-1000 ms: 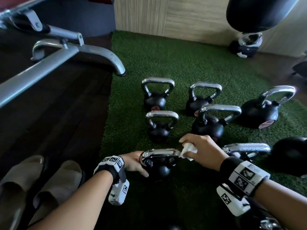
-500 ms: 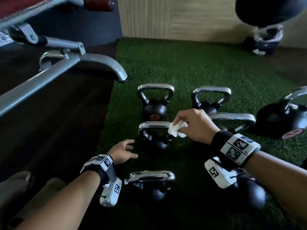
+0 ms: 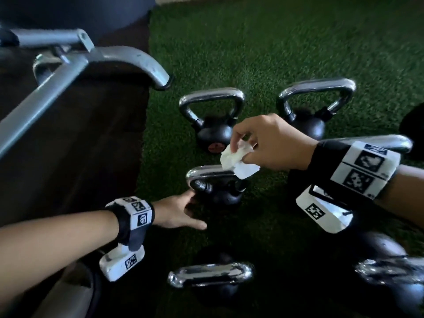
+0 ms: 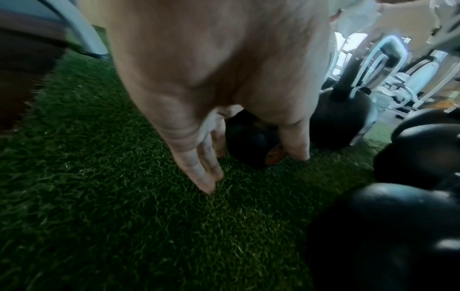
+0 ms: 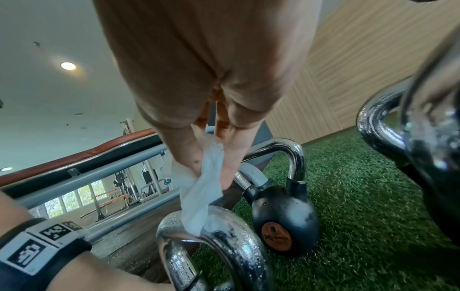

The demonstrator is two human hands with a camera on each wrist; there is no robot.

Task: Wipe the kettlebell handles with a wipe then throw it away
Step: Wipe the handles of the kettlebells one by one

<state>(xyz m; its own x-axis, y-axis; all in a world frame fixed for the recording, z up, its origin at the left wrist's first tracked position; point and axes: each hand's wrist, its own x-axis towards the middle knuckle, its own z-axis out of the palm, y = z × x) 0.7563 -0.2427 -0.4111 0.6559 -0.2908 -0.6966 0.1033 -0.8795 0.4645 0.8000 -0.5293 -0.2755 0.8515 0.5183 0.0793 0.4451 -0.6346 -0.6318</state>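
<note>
Several black kettlebells with chrome handles stand on green turf (image 3: 275,42). My right hand (image 3: 238,145) (image 5: 211,173) pinches a crumpled white wipe (image 3: 238,160) (image 5: 199,196) whose lower end lies on the right part of the middle kettlebell's handle (image 3: 206,175) (image 5: 224,236). That handle carries droplets. My left hand (image 3: 197,210) (image 4: 256,169) reaches low at the left side of this kettlebell's body (image 3: 220,196) (image 4: 248,141), fingers straight, thumb on one side and fingers on the other. Contact with the body is not clear.
Two kettlebells (image 3: 213,125) (image 3: 314,111) stand behind the middle one; others (image 3: 211,274) (image 3: 390,271) are near me. A further chrome handle (image 3: 390,143) shows behind my right wrist. A grey bench frame (image 3: 68,65) crosses the dark floor (image 3: 80,157) on the left.
Both hands left the nearest kettlebell for the middle one. Since half a second ago my left hand slid forward from the turf to its body and the fingers straightened. The wipe stays at the handle.
</note>
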